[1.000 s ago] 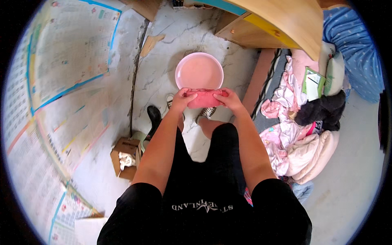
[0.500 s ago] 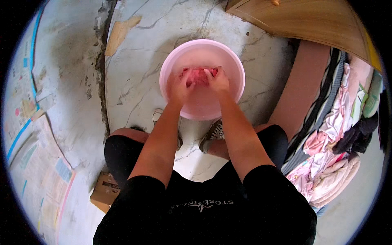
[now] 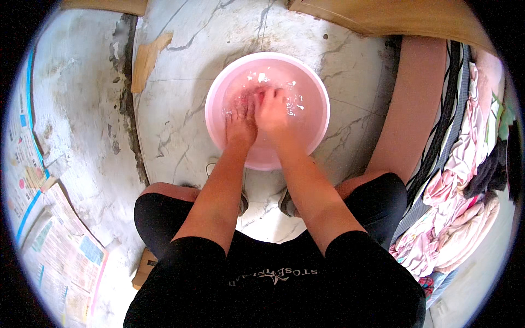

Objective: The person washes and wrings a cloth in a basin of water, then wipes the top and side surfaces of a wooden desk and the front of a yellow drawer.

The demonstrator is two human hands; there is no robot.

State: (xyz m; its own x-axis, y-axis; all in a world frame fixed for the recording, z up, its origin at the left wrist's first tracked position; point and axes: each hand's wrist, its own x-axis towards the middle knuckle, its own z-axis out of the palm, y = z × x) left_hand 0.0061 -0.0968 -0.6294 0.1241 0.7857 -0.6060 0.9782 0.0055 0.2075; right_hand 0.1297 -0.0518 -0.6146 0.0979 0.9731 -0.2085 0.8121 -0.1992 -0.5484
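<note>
A round pink basin [image 3: 262,162] of water stands on the floor in front of me. Both of my hands are down in it, close together left of its middle. My left hand [image 3: 241,124] lies partly under the water with its fingers stretched out and apart, against a wet red cloth [image 3: 259,97]. Beside it, my right hand [image 3: 272,112] has its fingers curled in, closed at the cloth. Most of the cloth is hidden by the hands and the rippling water, which glints around them.
My knees and shoes flank the basin's near side. A bed edge with heaped pink clothes [image 3: 445,186] runs along the right. Wooden furniture [image 3: 372,19] stands at the far right. At the left are a stained wall, printed sheets [image 3: 68,262] and a cardboard box [image 3: 145,267].
My hands have come closer together, the right one moving left. The cloth, earlier spread between both hands near the surface, is now mostly covered. The water has become rippled, and the view has shifted slightly.
</note>
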